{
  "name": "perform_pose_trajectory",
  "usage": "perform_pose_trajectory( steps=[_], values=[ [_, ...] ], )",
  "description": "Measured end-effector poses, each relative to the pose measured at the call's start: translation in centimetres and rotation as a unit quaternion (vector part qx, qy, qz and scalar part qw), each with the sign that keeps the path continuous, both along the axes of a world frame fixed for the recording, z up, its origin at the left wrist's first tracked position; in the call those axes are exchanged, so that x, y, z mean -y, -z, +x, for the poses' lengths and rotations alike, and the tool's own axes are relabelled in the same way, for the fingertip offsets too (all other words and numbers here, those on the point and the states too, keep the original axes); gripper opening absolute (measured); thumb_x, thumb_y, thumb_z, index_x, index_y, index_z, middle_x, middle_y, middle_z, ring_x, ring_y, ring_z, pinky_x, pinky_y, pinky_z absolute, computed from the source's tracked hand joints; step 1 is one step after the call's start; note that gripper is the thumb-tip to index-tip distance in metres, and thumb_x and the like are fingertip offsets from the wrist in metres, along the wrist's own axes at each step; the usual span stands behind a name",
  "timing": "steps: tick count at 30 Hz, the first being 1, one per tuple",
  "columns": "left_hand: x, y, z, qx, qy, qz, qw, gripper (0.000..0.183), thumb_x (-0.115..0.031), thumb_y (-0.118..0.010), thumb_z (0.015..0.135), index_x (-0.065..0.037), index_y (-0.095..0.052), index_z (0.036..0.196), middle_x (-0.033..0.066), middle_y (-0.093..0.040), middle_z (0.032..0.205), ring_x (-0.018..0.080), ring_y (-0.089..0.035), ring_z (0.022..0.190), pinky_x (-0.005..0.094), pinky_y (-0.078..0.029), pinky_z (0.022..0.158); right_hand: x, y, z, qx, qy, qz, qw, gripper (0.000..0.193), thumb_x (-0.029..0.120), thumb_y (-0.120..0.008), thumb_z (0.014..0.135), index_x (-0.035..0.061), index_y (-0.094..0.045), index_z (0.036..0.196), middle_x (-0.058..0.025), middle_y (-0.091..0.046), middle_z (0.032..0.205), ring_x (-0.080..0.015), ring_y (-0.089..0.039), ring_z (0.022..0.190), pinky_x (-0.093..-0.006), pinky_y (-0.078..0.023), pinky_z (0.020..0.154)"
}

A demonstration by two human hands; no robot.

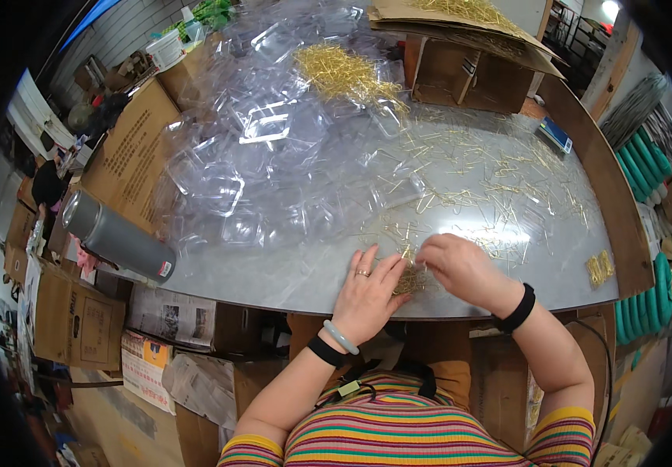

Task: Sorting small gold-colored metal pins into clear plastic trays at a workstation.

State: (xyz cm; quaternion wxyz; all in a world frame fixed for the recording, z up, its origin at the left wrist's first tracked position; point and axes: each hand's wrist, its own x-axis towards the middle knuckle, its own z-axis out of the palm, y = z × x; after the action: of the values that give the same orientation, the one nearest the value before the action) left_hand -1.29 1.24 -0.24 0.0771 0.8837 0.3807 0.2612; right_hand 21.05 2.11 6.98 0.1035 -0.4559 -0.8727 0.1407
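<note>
My left hand [367, 292], with a ring, lies on the grey table near its front edge. Its fingers are stretched out, and the fingertips and thumb touch a small heap of gold wire hooks [410, 282]. Just right of that heap, my right hand [460, 268] is bent down with its fingers pinched together. What they hold, if anything, is hidden. Loose gold wire hooks [499, 187] are scattered beyond my hands, and a bigger pile of them [343, 74] rests at the back.
Clear plastic trays [266, 140] are heaped over the table's left and back. A grey bottle [118, 237] leans at the left edge beside a cardboard flap [133, 152]. A cardboard box [468, 74] stands at the back. At right are a small blue box [555, 135] and gold bundles [600, 268].
</note>
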Motion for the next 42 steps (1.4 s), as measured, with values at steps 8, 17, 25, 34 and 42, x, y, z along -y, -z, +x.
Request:
perform_pose_trajectory(
  steps=[8, 17, 25, 34, 42],
  values=[
    [0.1, -0.5, 0.1, -0.008, 0.014, 0.001, 1.0, 0.049, -0.032, -0.068, 0.092, -0.01, -0.059, 0.135, 0.0094, -0.055, 0.136, 0.0393, -0.042, 0.135, 0.0559, -0.028, 0.116, -2.0, 1.9, -0.2, 0.043, 0.088, 0.074, 0.992, 0.027, 0.014, -0.072, 0.084, 0.0035, -0.059, 0.105, -0.0166, -0.061, 0.101, -0.0341, -0.062, 0.103, -0.0427, -0.054, 0.083],
    [0.3, -0.3, 0.2, -0.001, 0.005, -0.011, 1.0, 0.055, -0.032, -0.067, 0.092, -0.007, -0.054, 0.139, 0.0115, -0.052, 0.138, 0.0391, -0.041, 0.136, 0.0556, -0.028, 0.117, -2.6, 2.0, 1.8, -0.129, 0.064, -0.032, 0.989, 0.024, 0.02, -0.069, 0.091, 0.0019, -0.065, 0.105, -0.0199, -0.063, 0.097, -0.0393, -0.066, 0.087, -0.0452, -0.054, 0.078],
    [0.2, -0.1, 0.1, 0.001, 0.015, -0.004, 1.0, 0.041, -0.028, -0.069, 0.091, -0.013, -0.062, 0.129, 0.012, -0.053, 0.136, 0.0393, -0.041, 0.135, 0.0566, -0.028, 0.116, -0.7, 1.5, 2.0, -0.051, 0.135, -0.012, 0.989, 0.019, 0.016, -0.066, 0.091, 0.0043, -0.066, 0.106, -0.0169, -0.062, 0.105, -0.0404, -0.064, 0.089, -0.0449, -0.054, 0.078],
    [0.2, 0.0, 0.0, 0.02, 0.007, -0.026, 0.999, 0.055, -0.025, -0.067, 0.092, -0.008, -0.048, 0.141, 0.013, -0.049, 0.142, 0.0381, -0.037, 0.14, 0.0551, -0.025, 0.119, -1.9, 1.4, 1.4, -0.032, -0.021, -0.075, 0.996, 0.039, 0.031, -0.073, 0.087, 0.0104, -0.066, 0.119, -0.0122, -0.06, 0.109, -0.0355, -0.057, 0.104, -0.0432, -0.049, 0.091],
    [0.0, -0.6, -0.2, -0.026, 0.034, -0.036, 0.998, 0.073, -0.042, -0.067, 0.092, -0.006, -0.04, 0.149, 0.0126, -0.046, 0.149, 0.0399, -0.034, 0.142, 0.0556, -0.022, 0.12, 1.8, 0.8, 0.7, -0.011, 0.02, 0.008, 1.0, 0.064, 0.029, -0.081, 0.077, 0.0072, -0.056, 0.132, -0.0145, -0.058, 0.119, -0.0361, -0.054, 0.11, -0.044, -0.047, 0.096]
  ],
)
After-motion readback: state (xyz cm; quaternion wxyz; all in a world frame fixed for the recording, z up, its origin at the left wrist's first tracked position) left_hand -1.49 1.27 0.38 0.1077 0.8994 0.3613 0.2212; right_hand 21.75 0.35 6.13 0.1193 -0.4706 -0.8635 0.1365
